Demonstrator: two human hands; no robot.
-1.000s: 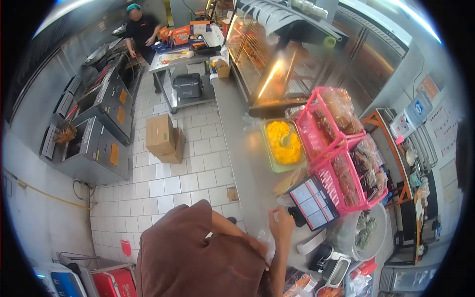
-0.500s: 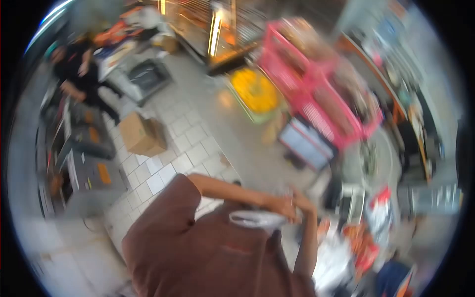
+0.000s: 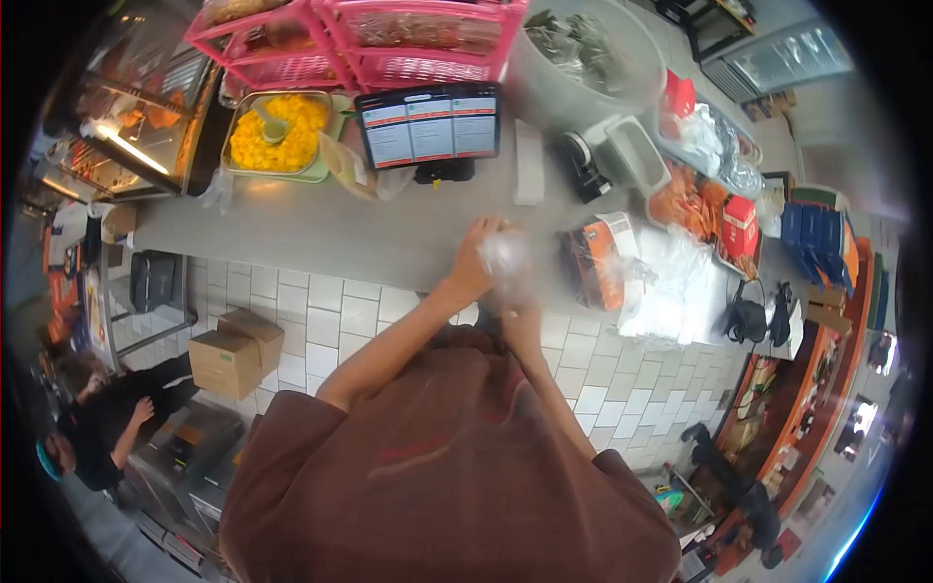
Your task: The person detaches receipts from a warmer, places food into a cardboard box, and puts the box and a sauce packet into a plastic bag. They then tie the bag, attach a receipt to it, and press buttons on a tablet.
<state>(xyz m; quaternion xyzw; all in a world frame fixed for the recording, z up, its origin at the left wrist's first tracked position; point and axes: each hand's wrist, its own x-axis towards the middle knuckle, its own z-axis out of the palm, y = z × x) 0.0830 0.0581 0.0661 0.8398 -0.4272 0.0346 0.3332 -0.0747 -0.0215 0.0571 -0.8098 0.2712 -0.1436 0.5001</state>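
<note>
A small whitish, see-through bundle, which looks like a plastic bag, is between my hands at the front edge of the steel counter. Motion blurs its outline and contents. My left hand is closed around its left side, with fingers curled over the top. Lower and to the right, my right hand is closed at its lower end, its fingers partly blurred. To the right of my hands lies an orange and white box in clear plastic, beside a pile of white plastic bags.
A tablet stands behind my hands, left of a grey-white container. Farther left is a tray of yellow food, near pink baskets. A large clear tub is at the back. Cardboard boxes and a person are at left.
My view has swung round to the right, so the counter now lies straight ahead. My hands have come over its front edge, still together on the whitish plastic.
</note>
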